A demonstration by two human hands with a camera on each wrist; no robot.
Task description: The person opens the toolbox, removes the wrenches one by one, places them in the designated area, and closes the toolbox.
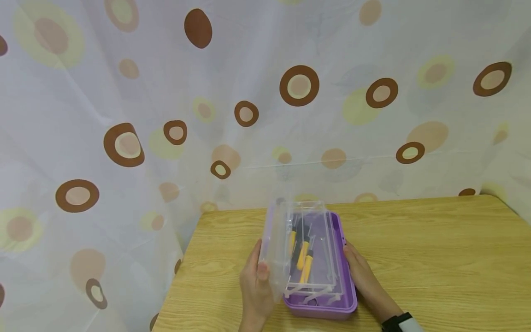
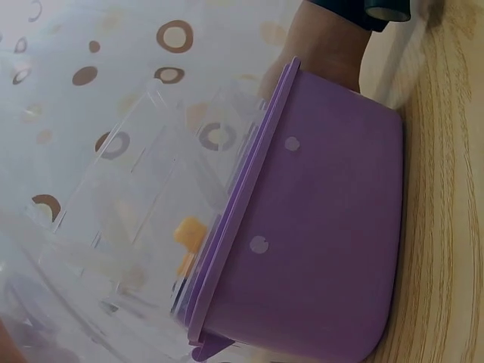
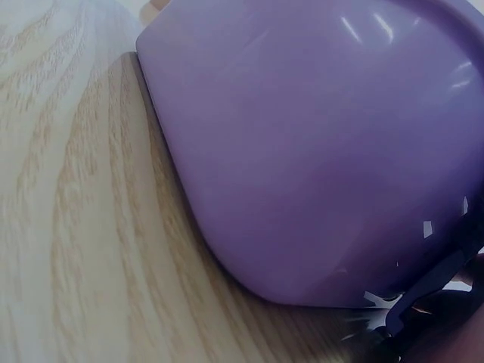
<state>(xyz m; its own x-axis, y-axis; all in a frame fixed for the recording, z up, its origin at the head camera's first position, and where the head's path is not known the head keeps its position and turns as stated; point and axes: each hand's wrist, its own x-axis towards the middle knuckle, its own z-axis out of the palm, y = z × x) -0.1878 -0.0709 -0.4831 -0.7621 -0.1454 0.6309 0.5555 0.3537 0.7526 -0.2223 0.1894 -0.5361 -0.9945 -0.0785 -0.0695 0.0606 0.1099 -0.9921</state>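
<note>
A purple plastic toolbox (image 1: 323, 313) stands on the table with its clear lid (image 1: 277, 251) swung up on the left side. My left hand (image 1: 255, 288) holds that lid near its front end, thumb on the clear plastic. My right hand (image 1: 365, 276) lies along the outside of the box's right wall; its fingertips are partly hidden. Inside, a clear tray (image 1: 317, 286) sits on white hinged arms. Several screwdrivers with yellow handles (image 1: 306, 269) show through the clear plastic. In the left wrist view, the purple wall (image 2: 325, 212) fills the middle, with the transparent parts above its rim.
The box stands near the left side of a wood-grain table (image 1: 435, 258). Behind it hangs a white curtain (image 1: 265, 60) with brown and yellow circles, meeting the table's back edge. A dark band (image 1: 396, 321) is on the right wrist.
</note>
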